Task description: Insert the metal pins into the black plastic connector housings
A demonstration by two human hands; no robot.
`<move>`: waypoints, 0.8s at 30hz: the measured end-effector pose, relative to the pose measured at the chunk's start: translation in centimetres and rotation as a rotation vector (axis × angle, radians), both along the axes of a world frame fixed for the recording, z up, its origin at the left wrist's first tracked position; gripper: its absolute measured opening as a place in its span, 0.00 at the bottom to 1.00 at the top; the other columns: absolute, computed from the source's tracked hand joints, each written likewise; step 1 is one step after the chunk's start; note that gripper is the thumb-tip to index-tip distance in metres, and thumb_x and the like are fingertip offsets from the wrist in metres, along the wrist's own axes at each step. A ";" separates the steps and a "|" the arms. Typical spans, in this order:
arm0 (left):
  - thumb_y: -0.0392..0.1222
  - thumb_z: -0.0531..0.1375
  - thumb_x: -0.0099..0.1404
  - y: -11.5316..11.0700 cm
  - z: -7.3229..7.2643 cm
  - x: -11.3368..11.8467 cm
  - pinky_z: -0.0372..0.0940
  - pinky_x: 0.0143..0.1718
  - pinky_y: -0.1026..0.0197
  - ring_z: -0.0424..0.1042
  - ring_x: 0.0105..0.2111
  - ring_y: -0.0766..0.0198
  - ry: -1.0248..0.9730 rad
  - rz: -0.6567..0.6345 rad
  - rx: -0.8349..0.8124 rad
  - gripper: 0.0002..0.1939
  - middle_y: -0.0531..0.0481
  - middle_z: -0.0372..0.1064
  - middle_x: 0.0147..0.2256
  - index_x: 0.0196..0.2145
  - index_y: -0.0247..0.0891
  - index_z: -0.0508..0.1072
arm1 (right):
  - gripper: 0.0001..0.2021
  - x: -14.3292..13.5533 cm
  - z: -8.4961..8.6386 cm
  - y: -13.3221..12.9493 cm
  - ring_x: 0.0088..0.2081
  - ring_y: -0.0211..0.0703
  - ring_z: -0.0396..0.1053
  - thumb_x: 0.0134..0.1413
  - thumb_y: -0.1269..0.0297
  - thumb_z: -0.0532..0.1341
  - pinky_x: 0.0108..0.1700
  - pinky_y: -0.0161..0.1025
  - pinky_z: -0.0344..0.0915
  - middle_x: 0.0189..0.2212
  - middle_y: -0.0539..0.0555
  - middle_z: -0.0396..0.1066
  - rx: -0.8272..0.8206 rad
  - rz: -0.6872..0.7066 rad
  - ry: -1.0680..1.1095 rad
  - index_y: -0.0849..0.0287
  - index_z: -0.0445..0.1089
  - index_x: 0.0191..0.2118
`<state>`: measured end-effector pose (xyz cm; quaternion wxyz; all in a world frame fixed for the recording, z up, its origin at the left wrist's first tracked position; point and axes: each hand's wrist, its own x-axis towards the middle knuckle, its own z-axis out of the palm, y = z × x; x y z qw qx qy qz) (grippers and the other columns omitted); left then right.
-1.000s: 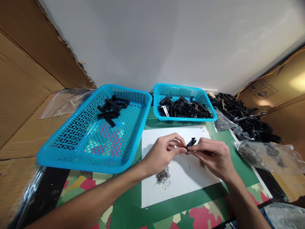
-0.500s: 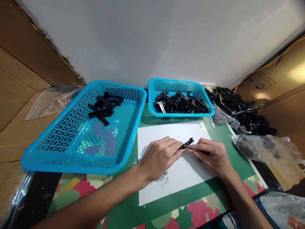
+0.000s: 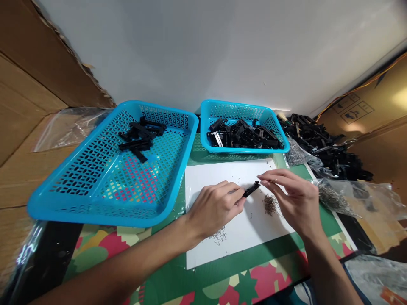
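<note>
My left hand [image 3: 219,207] is closed around a narrow black plastic part [image 3: 252,189], whose far end sticks out beyond my fingers over a white sheet [image 3: 235,237]. Close to that end, my right hand [image 3: 292,195] pinches with thumb and forefinger; whatever sits between the fingertips is too small to make out. A heap of tiny brownish metal pieces [image 3: 270,204] lies on the sheet beneath my right hand. Small bent wires [image 3: 218,236] are scattered below my left wrist, partly hidden by it.
A large blue basket [image 3: 104,212] at left holds several black parts [image 3: 140,135]. Behind the sheet, a smaller blue basket [image 3: 244,151] is fuller of them. At right lie a pile of black parts [image 3: 333,148] and a plastic bag of small metal pieces [image 3: 333,199].
My right hand has moved up and off the black part's side to its far end, uncovering the brownish heap. My left hand still holds the part.
</note>
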<state>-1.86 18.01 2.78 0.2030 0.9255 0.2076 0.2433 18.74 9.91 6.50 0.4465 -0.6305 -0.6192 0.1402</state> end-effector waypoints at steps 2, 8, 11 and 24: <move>0.37 0.60 0.75 -0.1 0.0 0.0 0.71 0.35 0.59 0.80 0.39 0.58 0.003 0.002 0.000 0.07 0.47 0.80 0.40 0.43 0.36 0.79 | 0.04 -0.7 -0.2 0.2 0.35 0.48 0.81 0.63 0.64 0.69 0.40 0.43 0.80 0.34 0.54 0.83 -0.023 -0.088 0.137 0.54 0.83 0.37; 0.37 0.59 0.75 -0.1 -0.1 0.1 0.71 0.37 0.58 0.80 0.40 0.57 0.002 0.009 -0.002 0.08 0.47 0.81 0.41 0.43 0.35 0.80 | 0.08 -2.2 -1.0 0.5 0.29 0.45 0.81 0.62 0.61 0.71 0.35 0.39 0.81 0.29 0.53 0.81 -0.093 -0.113 0.322 0.57 0.81 0.32; 0.37 0.59 0.76 -0.1 -0.2 0.1 0.71 0.36 0.57 0.80 0.40 0.57 -0.006 0.000 0.013 0.09 0.47 0.80 0.41 0.43 0.34 0.80 | 0.08 -2.1 -1.2 0.4 0.30 0.45 0.82 0.63 0.61 0.70 0.34 0.38 0.80 0.29 0.52 0.82 -0.101 -0.095 0.254 0.57 0.81 0.33; 0.38 0.58 0.76 -0.1 -0.1 0.1 0.67 0.32 0.58 0.77 0.38 0.58 0.040 0.007 -0.030 0.10 0.48 0.80 0.40 0.40 0.35 0.79 | 0.05 -2.5 -1.9 0.1 0.27 0.41 0.80 0.63 0.69 0.69 0.31 0.35 0.77 0.29 0.50 0.83 0.107 -0.072 -0.114 0.55 0.81 0.35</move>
